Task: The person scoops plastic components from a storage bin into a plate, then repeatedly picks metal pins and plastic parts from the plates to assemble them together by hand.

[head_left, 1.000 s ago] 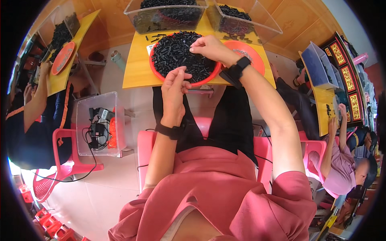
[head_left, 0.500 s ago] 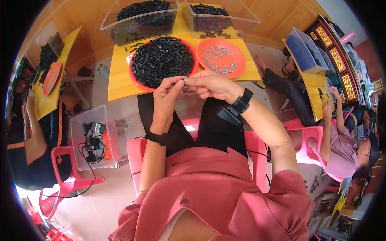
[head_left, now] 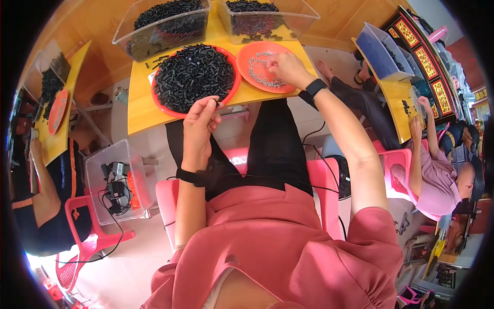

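Observation:
My left hand (head_left: 199,123) is closed just off the table's near edge, thumb and finger pinching a small black piece (head_left: 217,103). Beside it lies a round red tray (head_left: 238,82) heaped with short black tube-like pieces (head_left: 193,77). Over the orange plate (head_left: 280,47) my right hand (head_left: 289,68) reaches down with its fingers drawn together. Whatever sits between those fingertips is too small to tell. Small silver screw-like pins (head_left: 263,78) are scattered in a ring on the plate.
Two clear bins (head_left: 170,33) (head_left: 267,23) of black pieces stand at the back of the yellow table (head_left: 141,105). A clear box (head_left: 110,206) with cables sits on the floor at left. Other people work at tables on both sides; a blue bin (head_left: 378,51) stands at right.
My hands were together in front of the red tray. My right hand has moved away to the orange plate; my left has stayed near the tray, pinching the black piece.

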### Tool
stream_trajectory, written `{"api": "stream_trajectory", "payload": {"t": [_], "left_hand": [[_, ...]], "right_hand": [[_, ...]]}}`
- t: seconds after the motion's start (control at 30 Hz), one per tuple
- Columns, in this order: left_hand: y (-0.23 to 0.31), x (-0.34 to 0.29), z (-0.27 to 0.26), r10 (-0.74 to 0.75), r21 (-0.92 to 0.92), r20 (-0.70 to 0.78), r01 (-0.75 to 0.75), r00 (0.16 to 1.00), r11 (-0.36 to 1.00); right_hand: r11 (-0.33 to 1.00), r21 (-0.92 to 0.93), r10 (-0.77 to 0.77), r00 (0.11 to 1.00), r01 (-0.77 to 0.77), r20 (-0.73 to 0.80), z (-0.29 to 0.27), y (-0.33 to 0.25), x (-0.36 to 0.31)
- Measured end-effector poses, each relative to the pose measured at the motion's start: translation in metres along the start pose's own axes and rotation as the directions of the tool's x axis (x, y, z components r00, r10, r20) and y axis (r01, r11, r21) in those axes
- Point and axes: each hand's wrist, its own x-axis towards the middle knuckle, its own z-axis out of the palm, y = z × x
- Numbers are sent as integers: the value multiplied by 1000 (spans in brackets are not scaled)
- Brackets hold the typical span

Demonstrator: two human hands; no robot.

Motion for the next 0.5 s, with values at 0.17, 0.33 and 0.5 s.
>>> {"api": "stream_trajectory", "payload": {"t": [0.17,0.33,0.5], "left_hand": [[3,0,-3,-28,-40,-2,28,1000,999],[6,0,-6,-104,-168,47,111,993,980],[4,2,-9,-121,-201,54,129,991,971]], "right_hand": [[991,-93,-97,995,96,-8,16,-6,13],[999,-25,-25,1000,25,7,20,-1,16],[1000,-3,-19,1000,19,3,13,9,17]]}}
